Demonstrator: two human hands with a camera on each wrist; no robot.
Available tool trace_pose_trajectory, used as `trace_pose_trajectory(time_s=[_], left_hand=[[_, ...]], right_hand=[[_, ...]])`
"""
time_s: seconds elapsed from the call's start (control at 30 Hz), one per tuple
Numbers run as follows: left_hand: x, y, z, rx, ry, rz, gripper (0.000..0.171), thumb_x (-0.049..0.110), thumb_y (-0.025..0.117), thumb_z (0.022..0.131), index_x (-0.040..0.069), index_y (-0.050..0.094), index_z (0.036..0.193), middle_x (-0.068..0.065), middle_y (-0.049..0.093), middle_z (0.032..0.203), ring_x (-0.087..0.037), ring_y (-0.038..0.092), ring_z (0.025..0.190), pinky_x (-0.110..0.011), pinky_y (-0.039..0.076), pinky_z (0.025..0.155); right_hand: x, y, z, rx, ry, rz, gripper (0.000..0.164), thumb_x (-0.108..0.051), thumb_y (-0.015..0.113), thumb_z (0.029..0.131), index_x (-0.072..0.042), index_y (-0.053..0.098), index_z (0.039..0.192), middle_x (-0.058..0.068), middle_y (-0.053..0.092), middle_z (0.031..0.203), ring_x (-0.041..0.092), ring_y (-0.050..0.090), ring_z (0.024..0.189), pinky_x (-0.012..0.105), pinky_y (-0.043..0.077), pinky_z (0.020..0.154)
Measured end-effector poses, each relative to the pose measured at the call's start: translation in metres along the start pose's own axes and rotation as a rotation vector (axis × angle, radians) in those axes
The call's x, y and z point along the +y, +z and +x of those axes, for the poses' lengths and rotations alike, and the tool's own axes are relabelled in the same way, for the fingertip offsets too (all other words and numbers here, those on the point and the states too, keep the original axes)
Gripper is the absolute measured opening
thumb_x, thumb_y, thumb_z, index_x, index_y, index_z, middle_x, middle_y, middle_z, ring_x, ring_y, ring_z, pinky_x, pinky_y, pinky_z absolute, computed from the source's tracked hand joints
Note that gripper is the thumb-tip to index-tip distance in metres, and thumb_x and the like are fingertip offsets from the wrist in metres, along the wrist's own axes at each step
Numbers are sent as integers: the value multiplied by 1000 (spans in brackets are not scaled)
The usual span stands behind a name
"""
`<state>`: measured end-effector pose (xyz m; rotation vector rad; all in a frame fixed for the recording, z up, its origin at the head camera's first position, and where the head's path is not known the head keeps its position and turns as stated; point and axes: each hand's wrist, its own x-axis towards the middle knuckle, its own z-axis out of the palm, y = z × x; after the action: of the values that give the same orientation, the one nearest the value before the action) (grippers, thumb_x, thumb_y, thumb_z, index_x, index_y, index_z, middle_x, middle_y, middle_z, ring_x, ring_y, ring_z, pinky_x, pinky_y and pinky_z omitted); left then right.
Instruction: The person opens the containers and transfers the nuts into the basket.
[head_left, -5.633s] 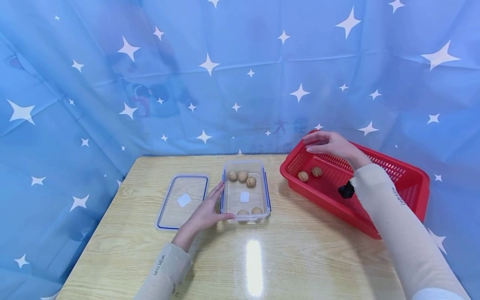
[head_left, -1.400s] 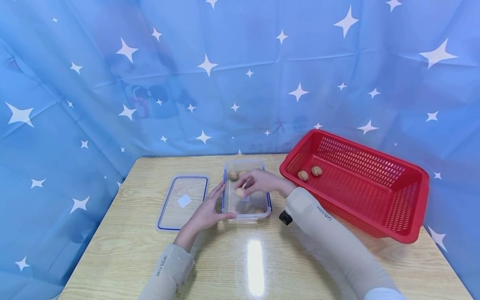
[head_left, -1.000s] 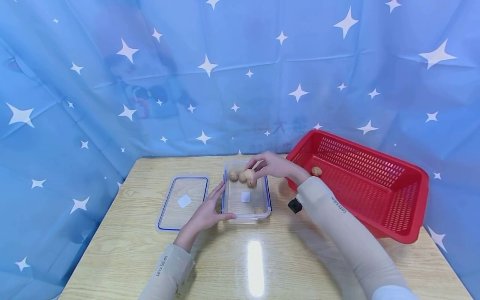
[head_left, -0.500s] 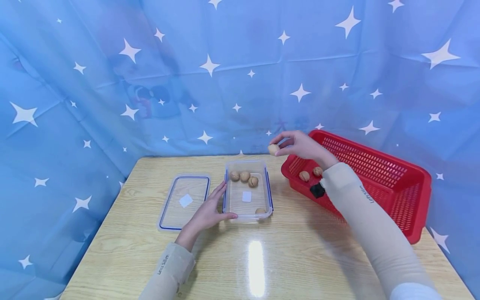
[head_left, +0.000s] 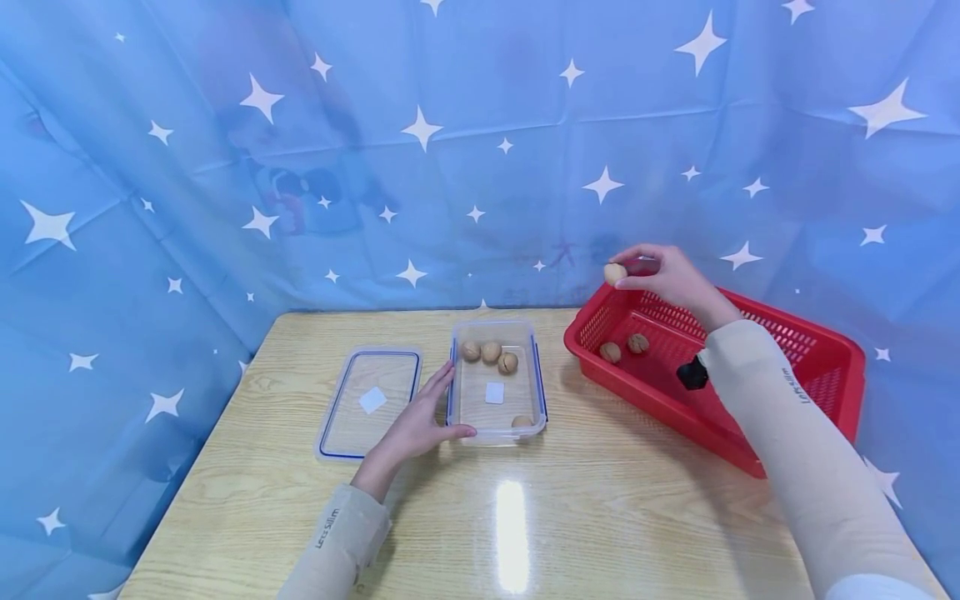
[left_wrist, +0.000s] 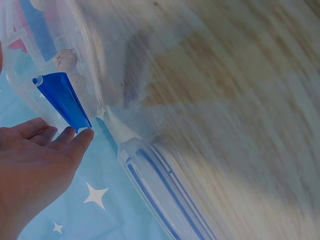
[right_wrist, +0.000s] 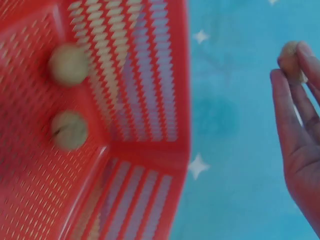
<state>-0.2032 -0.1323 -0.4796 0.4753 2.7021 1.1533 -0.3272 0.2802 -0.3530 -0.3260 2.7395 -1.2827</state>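
Note:
My right hand pinches a walnut above the left end of the red basket. In the right wrist view that walnut sits between thumb and fingertips, clear of the basket's rim. Two more walnuts lie on the basket floor. My left hand rests against the left side and front corner of a clear plastic container, fingers extended. In the left wrist view its fingertips touch the blue latch. Three walnuts are toward the container's back, and another walnut is near its front.
Left of the container, partly behind my left hand, the clear lid with a blue seal lies flat on the wooden table. A blue star-patterned curtain hangs directly behind and to the left.
My right hand has lifted a walnut out of the clear container and carried it right and up to the red basket. My left hand has stayed at the container.

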Motion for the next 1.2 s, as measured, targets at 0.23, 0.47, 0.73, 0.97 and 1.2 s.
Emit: trace_pose_trajectory(time_s=[0.23, 0.47, 0.73, 0.97, 1.2], left_hand=[[-3, 1, 2, 0, 7, 4, 107, 40, 83, 78, 7, 21, 159, -5, 12, 169, -38, 20, 153, -59, 25, 122], [-4, 3, 2, 1, -4, 1, 108, 39, 84, 77, 9, 21, 159, -5, 12, 169, -38, 20, 153, -60, 24, 122], [-7, 4, 2, 10, 0, 13, 105, 36, 84, 79, 10, 21, 159, -5, 12, 169, -40, 23, 152, -62, 28, 120], [-4, 2, 1, 8, -6, 3, 105, 37, 84, 78, 11, 22, 159, -4, 12, 169, -39, 23, 152, -61, 27, 121], [-4, 2, 2, 12, -5, 10, 107, 39, 84, 78, 10, 22, 159, -5, 13, 169, -40, 25, 151, -61, 28, 120]], right_hand=[[40, -12, -2, 20, 33, -22, 52, -32, 66, 97, -11, 52, 142, 15, 52, 142, 29, 56, 124, 5, 49, 77], [81, -14, -7, 24, 58, -54, 56, -35, 67, 95, -9, 52, 142, 20, 52, 142, 40, 55, 126, 27, 60, 91], [111, -9, -9, 1, 109, -67, 67, -40, 72, 90, -10, 50, 145, 23, 54, 141, 41, 56, 123, 55, 53, 102], [128, -6, -8, -26, 155, -60, 70, -41, 74, 88, -9, 50, 145, 24, 55, 140, 41, 58, 121, 54, 55, 99], [144, -1, -6, -65, 133, -57, 61, -36, 72, 91, -6, 54, 141, 25, 56, 138, 41, 56, 123, 55, 54, 101]])
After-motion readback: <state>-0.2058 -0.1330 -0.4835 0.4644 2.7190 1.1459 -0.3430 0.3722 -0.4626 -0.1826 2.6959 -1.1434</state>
